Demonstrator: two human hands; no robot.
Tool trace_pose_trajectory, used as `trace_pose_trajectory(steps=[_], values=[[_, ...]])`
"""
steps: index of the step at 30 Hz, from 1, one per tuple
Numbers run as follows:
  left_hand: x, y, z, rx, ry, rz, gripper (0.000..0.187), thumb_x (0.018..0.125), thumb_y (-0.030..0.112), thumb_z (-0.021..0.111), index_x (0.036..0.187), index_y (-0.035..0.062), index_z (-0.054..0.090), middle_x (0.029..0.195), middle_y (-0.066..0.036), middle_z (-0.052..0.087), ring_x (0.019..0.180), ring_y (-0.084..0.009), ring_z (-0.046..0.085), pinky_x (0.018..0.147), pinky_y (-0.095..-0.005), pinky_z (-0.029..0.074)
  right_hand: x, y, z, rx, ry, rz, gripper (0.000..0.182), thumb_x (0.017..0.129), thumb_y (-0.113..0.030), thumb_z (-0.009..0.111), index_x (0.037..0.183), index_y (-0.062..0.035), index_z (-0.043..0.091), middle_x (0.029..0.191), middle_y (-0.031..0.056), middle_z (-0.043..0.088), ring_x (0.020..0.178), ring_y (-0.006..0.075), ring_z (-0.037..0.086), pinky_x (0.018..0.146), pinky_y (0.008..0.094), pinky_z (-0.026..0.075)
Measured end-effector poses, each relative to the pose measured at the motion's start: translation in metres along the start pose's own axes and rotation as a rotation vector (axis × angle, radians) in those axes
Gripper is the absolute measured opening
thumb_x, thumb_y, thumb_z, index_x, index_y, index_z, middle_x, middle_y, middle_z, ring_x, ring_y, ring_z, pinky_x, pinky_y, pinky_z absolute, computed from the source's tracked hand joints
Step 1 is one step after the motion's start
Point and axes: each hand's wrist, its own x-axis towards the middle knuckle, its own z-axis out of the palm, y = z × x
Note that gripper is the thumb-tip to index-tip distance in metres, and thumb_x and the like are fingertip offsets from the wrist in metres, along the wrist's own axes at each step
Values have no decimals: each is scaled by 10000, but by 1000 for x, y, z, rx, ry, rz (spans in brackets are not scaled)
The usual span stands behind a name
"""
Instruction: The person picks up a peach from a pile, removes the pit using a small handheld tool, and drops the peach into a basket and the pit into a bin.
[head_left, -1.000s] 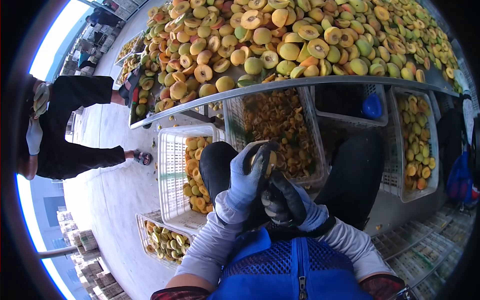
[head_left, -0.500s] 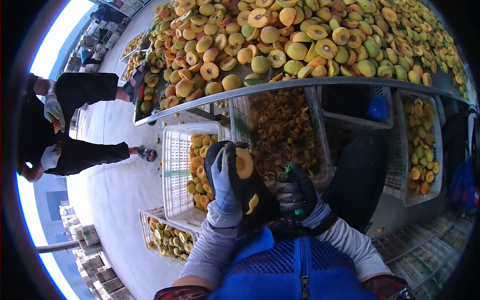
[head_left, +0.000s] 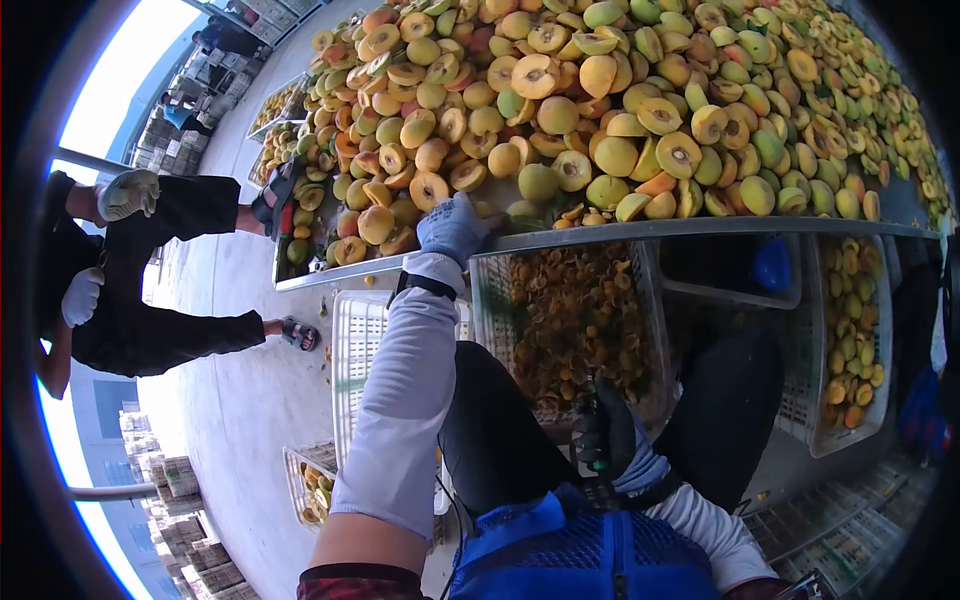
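Note:
My left hand (head_left: 452, 230), in a grey-white glove, reaches over the metal table rim (head_left: 620, 228) to the near edge of a heap of halved peaches (head_left: 558, 115). Its fingers curl down away from the camera and are hidden, so I cannot tell what they hold. A cut peach half (head_left: 429, 189) lies right beside the knuckles. Low over my lap, my right hand (head_left: 606, 438) in a dark glove is wrapped round a green-handled tool (head_left: 598, 465), its thin tip pointing up. Past that hand stands a crate of brown peach scraps (head_left: 575, 320).
A white crate (head_left: 352, 340) stands left of my knee, partly behind my forearm. Under the table are a crate with a blue object (head_left: 772, 264) and a crate of peaches (head_left: 850, 340). Another person (head_left: 150, 270) with gloved hands is at the left. Stacked crates (head_left: 185, 500) line the floor.
My left hand has moved from above my lap, where it held a peach half, up and forward to the heap. My right hand keeps the tool, slightly lower in view.

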Motion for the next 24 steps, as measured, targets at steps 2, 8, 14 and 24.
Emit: trace_pose_trajectory(steps=[2, 8, 14, 24], values=[[10, 0, 0, -24, -198, 2, 698, 691, 550, 669, 1128, 24, 527, 998, -178, 627, 989, -310, 592, 845, -392, 456, 0, -3, 1, 49, -41, -3, 367, 862, -519, 520, 765, -166, 524, 507, -85, 295, 383, 49, 271, 346, 201, 216], [-16, -18, 8, -357, 65, 180, 619, 628, 366, 775, 1072, 53, 477, 980, -173, 606, 915, -329, 591, 795, -397, 463, -4, -4, 9, 85, 40, -52, 354, 851, -496, 560, 745, -158, 555, 466, -72, 389, 341, 54, 310, 322, 206, 238], [-43, 3, 20, -537, 408, 228, 478, 664, 190, 733, 1060, 86, 486, 985, -133, 554, 899, -315, 569, 740, -408, 462, -11, 9, 11, -166, 117, -187, 391, 834, -531, 558, 794, -142, 555, 533, -52, 436, 409, 78, 387, 352, 222, 306], [-41, 27, -9, -333, 238, -102, 576, 752, 459, 644, 1176, 109, 471, 1062, -162, 569, 973, -329, 574, 802, -418, 457, -13, 7, 22, -291, 227, -283, 428, 825, -553, 554, 774, -129, 528, 508, -12, 449, 372, 121, 423, 333, 247, 335]])
